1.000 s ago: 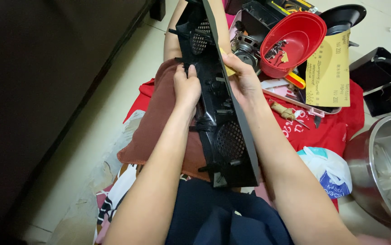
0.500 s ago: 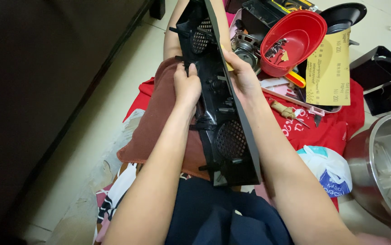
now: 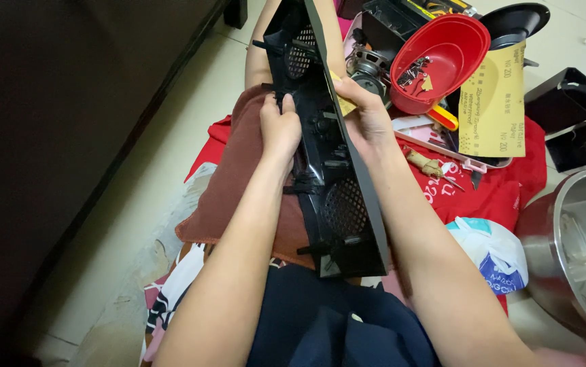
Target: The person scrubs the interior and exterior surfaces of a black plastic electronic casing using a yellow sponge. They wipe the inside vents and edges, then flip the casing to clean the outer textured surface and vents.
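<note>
Nothing has shifted: two hands, left hand (image 3: pixel 281 129) and right hand (image 3: pixel 368 115), fingers clamped on one black grille panel (image 3: pixel 334 197).

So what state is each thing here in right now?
Black panel: on its long edge across the lap, held by both hands.
Left hand: gripping the panel's inner ribs.
Right hand: on the panel's outer edge, pinching a yellow scrap.
Red bowl: tilted, small clips inside.
Steel pot: open.
Brown towel: draped over the lap.
</note>
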